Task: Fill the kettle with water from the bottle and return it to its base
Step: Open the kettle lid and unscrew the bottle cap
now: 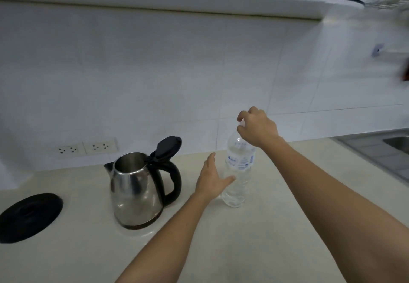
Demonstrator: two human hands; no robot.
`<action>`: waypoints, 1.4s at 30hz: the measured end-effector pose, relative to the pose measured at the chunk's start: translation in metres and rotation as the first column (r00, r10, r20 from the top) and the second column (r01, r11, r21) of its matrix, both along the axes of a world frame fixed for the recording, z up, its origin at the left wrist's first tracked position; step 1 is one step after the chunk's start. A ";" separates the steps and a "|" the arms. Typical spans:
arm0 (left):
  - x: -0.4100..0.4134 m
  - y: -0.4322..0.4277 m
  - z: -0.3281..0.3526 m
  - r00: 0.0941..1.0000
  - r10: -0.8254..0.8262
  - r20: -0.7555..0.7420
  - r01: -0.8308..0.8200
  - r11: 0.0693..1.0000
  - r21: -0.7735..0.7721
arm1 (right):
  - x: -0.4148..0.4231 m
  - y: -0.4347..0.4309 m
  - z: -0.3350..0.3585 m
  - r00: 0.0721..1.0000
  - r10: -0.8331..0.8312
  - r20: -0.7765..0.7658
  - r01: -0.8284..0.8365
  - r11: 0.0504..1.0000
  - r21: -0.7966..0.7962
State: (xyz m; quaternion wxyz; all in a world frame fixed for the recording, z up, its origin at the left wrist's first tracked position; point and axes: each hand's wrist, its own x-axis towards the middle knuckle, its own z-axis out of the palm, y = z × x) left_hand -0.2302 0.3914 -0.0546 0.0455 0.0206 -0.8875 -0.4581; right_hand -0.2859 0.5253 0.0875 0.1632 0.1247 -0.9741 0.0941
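A steel kettle with a black handle stands on the counter, off its base, its black lid flipped up. The round black base lies at the far left. A clear water bottle stands upright to the right of the kettle. My right hand is curled over the bottle's top, fingers around the white cap. My left hand is spread against the bottle's lower left side, thumb touching it, fingers not closed around it.
Two wall sockets sit low on the white tiled wall behind the kettle. A steel sink is at the right edge. A white cabinet overhangs above. Bare beige counter stretches in front.
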 end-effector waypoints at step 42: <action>0.224 -0.187 -0.031 0.839 0.512 -0.185 -0.470 0.852 0.229 | 0.193 -0.263 -0.003 0.889 0.455 -0.058 -0.458 0.874 -0.163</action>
